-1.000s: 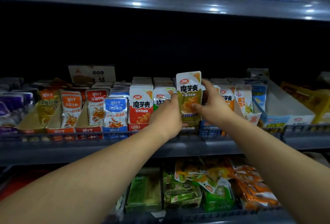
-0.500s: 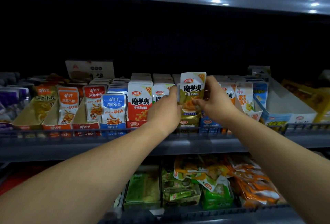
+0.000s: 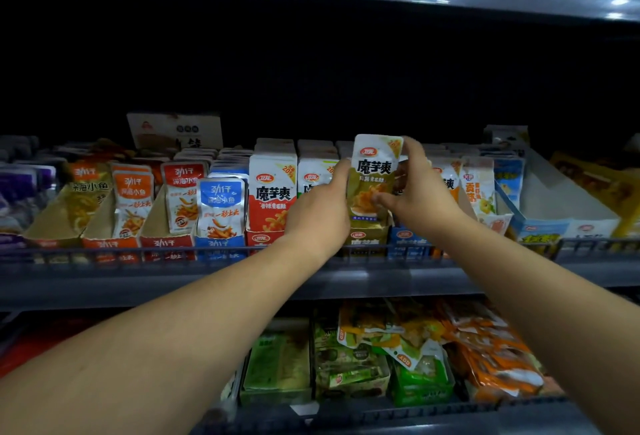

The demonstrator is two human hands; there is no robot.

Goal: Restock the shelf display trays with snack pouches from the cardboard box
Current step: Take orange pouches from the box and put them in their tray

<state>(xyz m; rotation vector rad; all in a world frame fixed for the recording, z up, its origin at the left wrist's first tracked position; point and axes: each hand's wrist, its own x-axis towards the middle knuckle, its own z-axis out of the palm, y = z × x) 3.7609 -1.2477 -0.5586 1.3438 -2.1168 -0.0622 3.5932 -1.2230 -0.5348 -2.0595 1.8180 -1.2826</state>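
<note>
An olive-and-white snack pouch [image 3: 374, 174] stands upright at the front of its olive display tray [image 3: 364, 237] on the middle shelf. My left hand [image 3: 320, 212] grips the pouch's left edge. From the other side my right hand [image 3: 420, 197] holds it, thumb on the front and fingers curled over the top right corner. More pouches stand behind it, mostly hidden by the hands. The cardboard box is out of view.
Red [image 3: 273, 192], blue [image 3: 221, 206] and orange [image 3: 133, 199] pouch trays fill the shelf to the left. A white and blue tray [image 3: 561, 206] sits to the right. A wire rail [image 3: 138, 252] runs along the shelf front. Green and orange packs [image 3: 398, 355] lie on the shelf below.
Both hands lowered the olive pouch slightly into the front of its tray and stayed on it. The view moved a little closer to the shelf.
</note>
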